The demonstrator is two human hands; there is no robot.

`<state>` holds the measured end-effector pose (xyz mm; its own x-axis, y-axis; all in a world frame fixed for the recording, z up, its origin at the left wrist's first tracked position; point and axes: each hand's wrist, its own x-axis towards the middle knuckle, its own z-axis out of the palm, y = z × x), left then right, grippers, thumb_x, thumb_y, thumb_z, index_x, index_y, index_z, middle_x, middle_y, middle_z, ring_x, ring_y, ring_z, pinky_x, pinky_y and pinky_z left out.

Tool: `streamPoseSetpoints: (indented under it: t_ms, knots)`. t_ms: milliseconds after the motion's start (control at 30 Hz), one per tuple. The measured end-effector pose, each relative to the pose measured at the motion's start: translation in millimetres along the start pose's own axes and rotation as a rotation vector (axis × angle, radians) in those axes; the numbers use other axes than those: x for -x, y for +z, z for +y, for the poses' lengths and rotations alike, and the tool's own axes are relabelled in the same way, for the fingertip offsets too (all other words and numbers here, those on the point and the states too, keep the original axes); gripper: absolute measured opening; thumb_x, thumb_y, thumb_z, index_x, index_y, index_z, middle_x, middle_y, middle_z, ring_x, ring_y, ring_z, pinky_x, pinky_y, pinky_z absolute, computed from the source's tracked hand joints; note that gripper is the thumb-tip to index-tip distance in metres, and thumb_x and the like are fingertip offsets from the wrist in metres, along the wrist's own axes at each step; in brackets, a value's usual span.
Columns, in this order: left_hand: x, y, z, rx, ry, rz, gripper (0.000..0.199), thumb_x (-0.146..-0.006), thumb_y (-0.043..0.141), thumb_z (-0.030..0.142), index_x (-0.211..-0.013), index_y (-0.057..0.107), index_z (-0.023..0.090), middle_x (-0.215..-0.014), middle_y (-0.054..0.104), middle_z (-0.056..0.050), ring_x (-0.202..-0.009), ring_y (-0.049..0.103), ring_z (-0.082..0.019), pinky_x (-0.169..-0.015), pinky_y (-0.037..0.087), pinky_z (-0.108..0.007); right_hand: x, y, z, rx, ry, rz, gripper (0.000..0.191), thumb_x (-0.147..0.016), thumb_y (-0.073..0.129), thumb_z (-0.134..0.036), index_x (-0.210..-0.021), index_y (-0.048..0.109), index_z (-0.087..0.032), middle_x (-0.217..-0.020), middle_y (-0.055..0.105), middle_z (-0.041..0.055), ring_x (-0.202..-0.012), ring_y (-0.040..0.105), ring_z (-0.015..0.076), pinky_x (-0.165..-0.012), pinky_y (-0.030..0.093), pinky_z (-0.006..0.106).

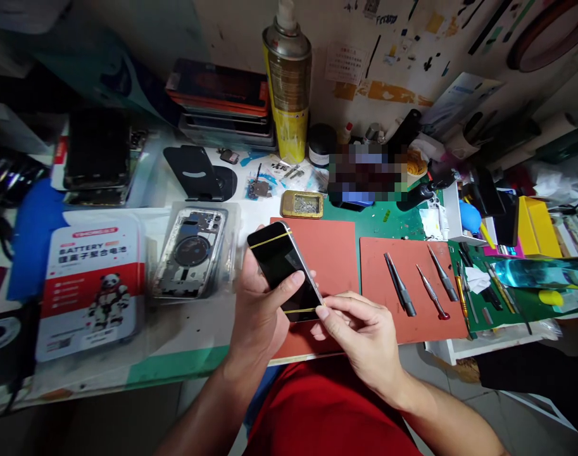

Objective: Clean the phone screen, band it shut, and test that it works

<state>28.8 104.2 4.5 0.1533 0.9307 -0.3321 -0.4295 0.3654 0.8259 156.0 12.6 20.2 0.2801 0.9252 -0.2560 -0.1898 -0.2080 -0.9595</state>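
A dark smartphone (283,263) is tilted above the red-brown mat (333,253), its black screen facing me. Two thin yellow strips run across it, one near the top and one near the bottom. My left hand (264,304) is closed round the phone, the thumb lying over the screen and the fingers behind. At the lower right corner my right hand (364,329) pinches with thumb and forefinger, touching the phone's edge beside the end of the lower yellow strip (301,310). Whether the fingertips grip the strip or the phone itself is hidden.
Left lie an opened phone housing (188,250) and a battery pack (94,285). Behind the mat are a small tin of screws (302,204), a phone stand (198,174) and a spray can (289,88). Tweezers (400,285) and other tools lie on a second mat (374,304) at right.
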Motion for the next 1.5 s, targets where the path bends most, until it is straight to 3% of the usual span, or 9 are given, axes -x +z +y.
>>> streamPoseSetpoints:
  t_ms: [200,367,633,867,1167,1333,1500]
  knots:
    - [-6,-1.0,2,-0.021,-0.075,-0.049,0.066,-0.071,0.093,0.023,-0.128,0.060,0.028,-0.097,0.068,0.002,-0.073,0.074,-0.017,-0.066,0.065,-0.030,-11,-22,-10,0.086,-0.020,-0.117,0.020,-0.101,0.073,-0.031,-0.118,0.078,-0.023,-0.093,0.082,0.0054,-0.078,0.078,0.0168,-0.070,0.066,0.028]
    - [-6,1.9,4,-0.060,-0.104,-0.067,0.071,-0.068,0.095,0.022,-0.130,0.061,0.027,-0.094,0.068,0.002,-0.075,0.075,-0.019,-0.069,0.066,-0.033,-21,-33,-16,0.164,-0.015,-0.208,0.012,-0.094,0.079,-0.028,-0.102,0.073,-0.020,-0.087,0.080,0.0037,-0.076,0.074,0.0153,-0.073,0.063,0.028]
    - [-6,3.2,3,-0.087,-0.053,-0.066,0.071,-0.070,0.095,0.020,-0.133,0.065,0.026,-0.104,0.069,0.000,-0.085,0.070,-0.016,-0.076,0.065,-0.029,-23,-34,-14,0.136,0.005,-0.211,0.012,-0.092,0.080,-0.027,-0.098,0.072,-0.021,-0.086,0.078,0.0030,-0.072,0.071,0.0141,-0.073,0.062,0.029]
    - [-6,4.0,2,-0.097,-0.051,-0.056,0.076,-0.070,0.094,0.020,-0.139,0.061,0.026,-0.107,0.070,-0.001,-0.087,0.072,-0.019,-0.077,0.066,-0.032,-23,-35,-12,0.135,0.017,-0.203,0.013,-0.092,0.081,-0.028,-0.097,0.072,-0.021,-0.086,0.077,0.0030,-0.073,0.071,0.0143,-0.073,0.061,0.029]
    - [-6,1.4,3,-0.101,-0.049,-0.105,0.063,-0.074,0.093,0.019,-0.129,0.065,0.026,-0.101,0.068,0.001,-0.085,0.070,-0.017,-0.078,0.066,-0.032,-22,-34,-11,0.102,0.012,-0.195,0.011,-0.093,0.080,-0.024,-0.098,0.071,-0.023,-0.087,0.078,0.0028,-0.074,0.072,0.0148,-0.075,0.062,0.030]
    - [-6,3.1,6,-0.087,-0.054,-0.100,0.076,-0.073,0.092,0.019,-0.142,0.059,0.029,-0.107,0.070,0.000,-0.085,0.073,-0.018,-0.078,0.066,-0.032,-22,-33,-12,0.119,0.005,-0.192,0.012,-0.091,0.079,-0.023,-0.100,0.071,-0.022,-0.089,0.079,0.0033,-0.075,0.074,0.0154,-0.077,0.064,0.031]
    - [-6,3.6,5,-0.108,-0.043,-0.102,0.068,-0.073,0.093,0.020,-0.133,0.063,0.027,-0.105,0.070,-0.001,-0.085,0.073,-0.019,-0.075,0.066,-0.032,-22,-32,-12,0.123,-0.003,-0.180,0.014,-0.090,0.080,-0.026,-0.099,0.071,-0.022,-0.088,0.079,0.0043,-0.073,0.072,0.0158,-0.072,0.063,0.031]
